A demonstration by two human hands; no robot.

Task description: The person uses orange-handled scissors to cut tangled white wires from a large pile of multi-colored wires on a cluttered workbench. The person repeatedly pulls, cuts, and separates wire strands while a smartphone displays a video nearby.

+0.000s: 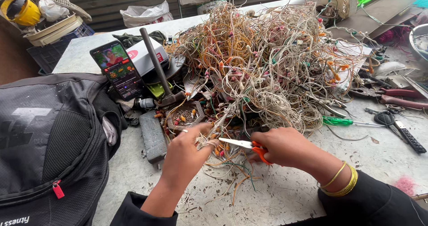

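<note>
On the worn grey table [285, 195], the left hand [187, 152] pinched a strand from the large tangled heap of thin pale wires with small coloured bulbs [267, 61], fingers closed on it just below the heap's near edge. The right hand [285, 145] gripped a pair of orange-handled scissors [245, 145], blades pointing left toward the held strand. A black backpack [49, 141] lay at the left, a smartphone with a lit screen [117, 69] propped behind it, and a green-handled screwdriver [341, 121] lay right of the heap.

scissors [243, 145]: bright metal blades, glossy orange plastic handles | wire tangle [267, 61]: matt plastic-sheathed | bench [285, 190]: rough, scratched grey | backpack [44, 132]: black woven cloth, mesh panel
</note>
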